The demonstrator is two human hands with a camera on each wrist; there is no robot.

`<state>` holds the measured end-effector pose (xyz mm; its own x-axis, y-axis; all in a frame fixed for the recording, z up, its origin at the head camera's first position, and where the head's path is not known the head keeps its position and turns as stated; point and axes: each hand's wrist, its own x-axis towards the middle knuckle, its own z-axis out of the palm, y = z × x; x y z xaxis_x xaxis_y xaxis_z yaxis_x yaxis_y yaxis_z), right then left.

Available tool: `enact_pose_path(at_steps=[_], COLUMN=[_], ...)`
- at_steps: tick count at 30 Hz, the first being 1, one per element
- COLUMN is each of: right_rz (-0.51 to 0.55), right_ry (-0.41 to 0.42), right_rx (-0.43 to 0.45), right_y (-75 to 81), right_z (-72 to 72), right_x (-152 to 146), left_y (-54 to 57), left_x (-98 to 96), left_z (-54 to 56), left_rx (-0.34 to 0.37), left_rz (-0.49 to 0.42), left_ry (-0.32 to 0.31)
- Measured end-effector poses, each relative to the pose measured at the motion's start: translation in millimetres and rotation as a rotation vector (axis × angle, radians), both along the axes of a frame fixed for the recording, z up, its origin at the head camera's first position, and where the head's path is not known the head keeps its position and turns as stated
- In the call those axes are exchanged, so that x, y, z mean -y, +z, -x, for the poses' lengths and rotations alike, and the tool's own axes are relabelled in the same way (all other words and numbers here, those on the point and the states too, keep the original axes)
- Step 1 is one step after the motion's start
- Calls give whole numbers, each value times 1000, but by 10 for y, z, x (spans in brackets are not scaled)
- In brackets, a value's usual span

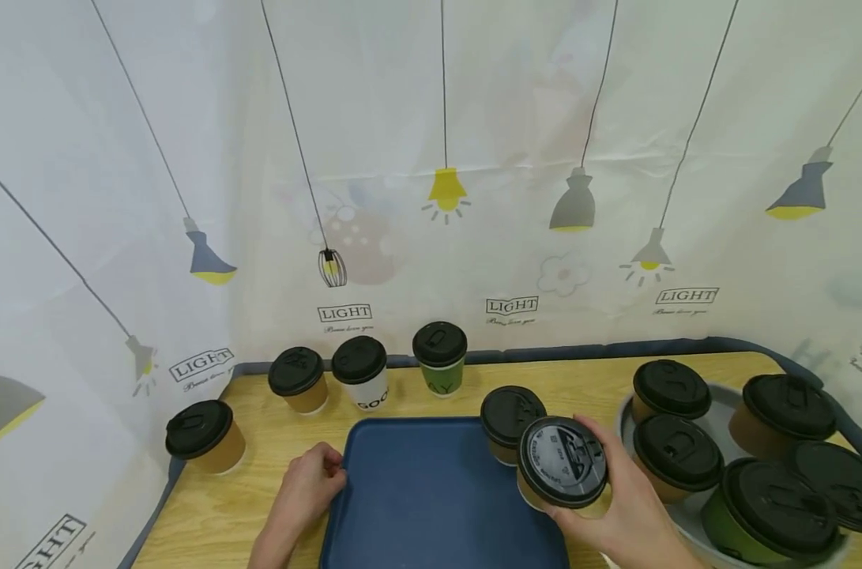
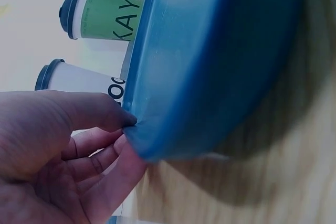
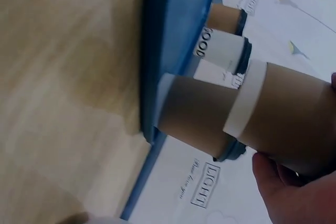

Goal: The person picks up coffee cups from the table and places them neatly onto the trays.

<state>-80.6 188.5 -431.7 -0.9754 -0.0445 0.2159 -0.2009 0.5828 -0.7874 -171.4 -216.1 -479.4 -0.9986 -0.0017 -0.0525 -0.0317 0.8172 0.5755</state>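
Observation:
My left hand (image 1: 304, 488) pinches the left rim of a blue tray (image 1: 431, 498), thumb and fingertips at its edge (image 2: 149, 140) in the left wrist view. With my right hand (image 1: 626, 510) I hold a brown paper coffee cup (image 1: 562, 462) by its side, over the tray's right part. A clear patch with print shows on its black lid. The right wrist view shows the cup's pale base (image 3: 247, 98) off the tray. Just behind it, another brown cup (image 3: 197, 111) with a black lid stands upright at the tray's far right corner.
Behind the tray stand a green cup (image 1: 441, 367), a white cup (image 1: 363, 375) and a brown cup (image 1: 301, 381). Another brown cup (image 1: 210, 438) is farther left. On the right, a round grey tray (image 1: 694, 518) bears several lidded cups. A printed curtain (image 1: 402, 118) hangs behind the wooden table (image 1: 189, 521).

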Motion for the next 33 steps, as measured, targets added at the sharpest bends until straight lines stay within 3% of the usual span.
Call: enact_pose_path(at_steps=[7, 12, 22, 29, 33], right_rz=[-52, -103, -153, -132, -59], right_ry=[112, 169, 155, 173, 264], right_rx=[126, 115, 216, 257, 272], right_y=[-166, -229, -301, -343, -383], right_z=[-1, 14, 21, 27, 26], right_x=[53, 68, 123, 109, -5], left_y=[-23, -9, -15, -18, -2], left_x=[10, -6, 10, 12, -11], left_z=[-22, -11, -32, -32, -15], left_rx=[66, 67, 70, 66, 52], left_rz=[-17, -18, -12, -6, -3], left_ry=[40, 20, 15, 18, 10])
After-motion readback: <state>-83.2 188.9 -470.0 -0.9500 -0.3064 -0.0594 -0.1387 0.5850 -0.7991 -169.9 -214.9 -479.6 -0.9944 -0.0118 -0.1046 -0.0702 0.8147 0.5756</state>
